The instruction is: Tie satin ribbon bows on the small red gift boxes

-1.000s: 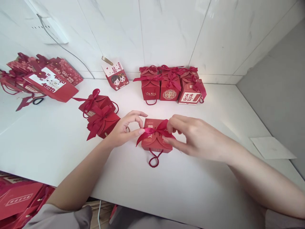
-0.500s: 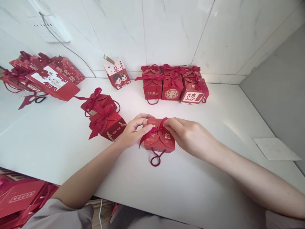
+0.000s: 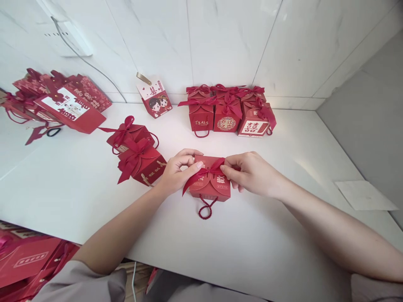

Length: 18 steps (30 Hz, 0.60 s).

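A red gift box (image 3: pixel 210 191) with gold lettering lies in front of me on the white table, its scalloped lid flaps folded over. A red ribbon (image 3: pixel 206 172) crosses its top, tied at the middle. My left hand (image 3: pixel 180 170) grips the box's left side, thumb on top by the ribbon and fingers around the far edge. At the right, my right hand (image 3: pixel 244 170) pinches the ribbon between thumb and forefinger. From the box's near side a dark red cord handle (image 3: pixel 205 211) hangs onto the table.
Two bow-tied red boxes (image 3: pixel 141 163) stand to the left. Several more boxes (image 3: pixel 228 115) are grouped by the wall, near a white-and-red box (image 3: pixel 155 100). Red bags (image 3: pixel 67 110) lie far left. A white paper (image 3: pixel 365 196) rests at the right.
My right hand has shifted slightly right and turned, drawing the ribbon flatter across the lid where a raised loop was before. My left hand stays almost in place.
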Each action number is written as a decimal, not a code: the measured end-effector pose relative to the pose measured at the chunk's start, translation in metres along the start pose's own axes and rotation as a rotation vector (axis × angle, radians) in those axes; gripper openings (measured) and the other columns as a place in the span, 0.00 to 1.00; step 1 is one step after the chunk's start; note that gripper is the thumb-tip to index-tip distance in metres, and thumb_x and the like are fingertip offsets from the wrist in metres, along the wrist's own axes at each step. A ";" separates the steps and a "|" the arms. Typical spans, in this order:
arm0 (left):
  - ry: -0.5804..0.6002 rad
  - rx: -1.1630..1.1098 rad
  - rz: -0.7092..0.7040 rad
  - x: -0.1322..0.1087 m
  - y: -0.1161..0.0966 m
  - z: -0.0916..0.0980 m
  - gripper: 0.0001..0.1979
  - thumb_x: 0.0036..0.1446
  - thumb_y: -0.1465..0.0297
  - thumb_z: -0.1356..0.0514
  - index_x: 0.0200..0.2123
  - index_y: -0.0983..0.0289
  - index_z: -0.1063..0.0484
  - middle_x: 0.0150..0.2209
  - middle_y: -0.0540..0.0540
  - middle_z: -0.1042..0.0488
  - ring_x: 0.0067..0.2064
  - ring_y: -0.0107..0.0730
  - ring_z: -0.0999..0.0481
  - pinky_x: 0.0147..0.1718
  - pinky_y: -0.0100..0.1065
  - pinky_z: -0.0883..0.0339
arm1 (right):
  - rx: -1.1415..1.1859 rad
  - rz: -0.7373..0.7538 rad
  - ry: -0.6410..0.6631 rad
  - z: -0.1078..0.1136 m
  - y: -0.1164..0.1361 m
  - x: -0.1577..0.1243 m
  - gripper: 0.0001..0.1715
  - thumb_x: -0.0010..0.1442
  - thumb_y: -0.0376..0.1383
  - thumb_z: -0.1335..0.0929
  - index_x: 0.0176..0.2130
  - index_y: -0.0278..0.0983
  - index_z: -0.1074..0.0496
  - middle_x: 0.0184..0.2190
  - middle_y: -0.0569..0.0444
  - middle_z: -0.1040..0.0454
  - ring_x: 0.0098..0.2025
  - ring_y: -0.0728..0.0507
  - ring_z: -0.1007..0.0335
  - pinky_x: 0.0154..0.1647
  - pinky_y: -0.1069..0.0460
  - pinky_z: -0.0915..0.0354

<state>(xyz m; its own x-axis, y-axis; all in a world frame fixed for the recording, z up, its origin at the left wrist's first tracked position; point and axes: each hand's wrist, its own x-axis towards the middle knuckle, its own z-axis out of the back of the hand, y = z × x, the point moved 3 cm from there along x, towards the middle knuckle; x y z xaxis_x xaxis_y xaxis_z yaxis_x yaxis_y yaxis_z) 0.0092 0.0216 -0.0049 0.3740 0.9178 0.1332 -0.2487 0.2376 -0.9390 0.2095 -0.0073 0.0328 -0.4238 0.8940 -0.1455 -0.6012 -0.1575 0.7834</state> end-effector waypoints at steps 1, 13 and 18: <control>-0.005 -0.008 0.006 0.000 0.000 0.000 0.20 0.58 0.64 0.39 0.19 0.65 0.40 0.48 0.59 0.28 0.49 0.38 0.27 0.45 0.36 0.34 | 0.024 -0.007 0.017 0.000 -0.001 0.000 0.19 0.63 0.40 0.38 0.22 0.38 0.38 0.18 0.58 0.28 0.18 0.49 0.31 0.23 0.54 0.37; -0.012 -0.185 0.120 -0.002 0.006 -0.001 0.22 0.55 0.61 0.38 0.18 0.65 0.42 0.48 0.59 0.30 0.45 0.37 0.27 0.42 0.36 0.32 | 0.181 -0.129 0.444 0.026 -0.019 -0.005 0.20 0.62 0.48 0.35 0.27 0.36 0.29 0.29 0.50 0.21 0.25 0.47 0.28 0.29 0.51 0.32; -0.007 -0.099 0.091 -0.003 0.004 0.002 0.20 0.57 0.62 0.38 0.19 0.65 0.40 0.49 0.59 0.30 0.45 0.36 0.27 0.42 0.36 0.32 | 0.062 -0.173 0.568 0.037 -0.029 -0.008 0.21 0.62 0.50 0.36 0.31 0.37 0.26 0.29 0.50 0.21 0.24 0.46 0.28 0.28 0.51 0.34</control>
<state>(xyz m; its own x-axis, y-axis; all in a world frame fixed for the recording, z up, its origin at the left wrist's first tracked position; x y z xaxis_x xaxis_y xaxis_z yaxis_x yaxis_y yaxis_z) 0.0057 0.0201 -0.0085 0.3474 0.9365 0.0476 -0.1923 0.1209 -0.9739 0.2555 0.0054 0.0340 -0.6295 0.5373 -0.5613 -0.6603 0.0108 0.7509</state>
